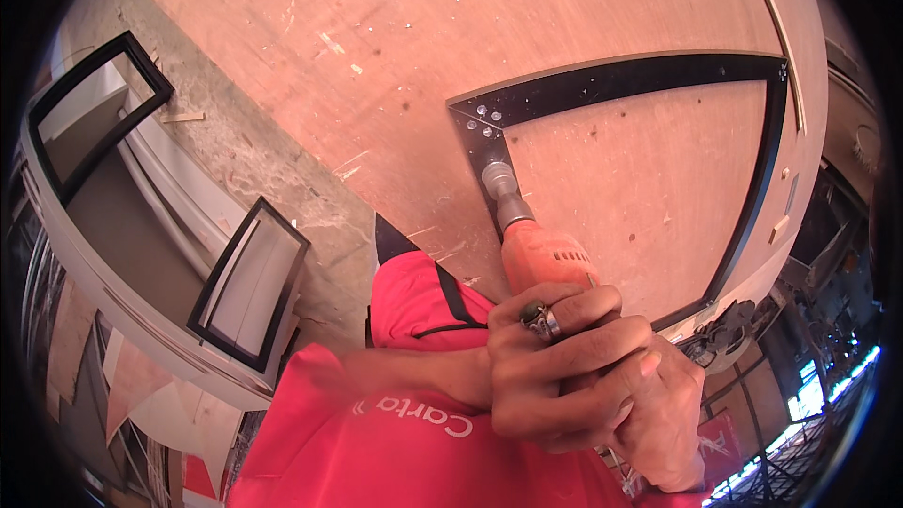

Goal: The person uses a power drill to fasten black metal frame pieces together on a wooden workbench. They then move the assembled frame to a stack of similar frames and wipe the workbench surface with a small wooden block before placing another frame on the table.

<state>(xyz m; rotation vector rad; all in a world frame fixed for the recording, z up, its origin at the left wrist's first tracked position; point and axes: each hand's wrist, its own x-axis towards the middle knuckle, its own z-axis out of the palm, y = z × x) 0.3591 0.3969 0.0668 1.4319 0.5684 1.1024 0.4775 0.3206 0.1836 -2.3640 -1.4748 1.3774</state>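
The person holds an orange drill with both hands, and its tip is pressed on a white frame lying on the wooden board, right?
Not quite. The frame is black, not white, as the head view shows. The rest holds: the left hand and right hand both wrap the orange drill, whose tip meets the frame near its corner, on the wooden board.

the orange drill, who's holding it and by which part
Both hands hold the orange drill by its rear body and grip: the left hand, wearing a ring, wraps over it, and the right hand clasps from the other side. Its chuck points at the black frame.
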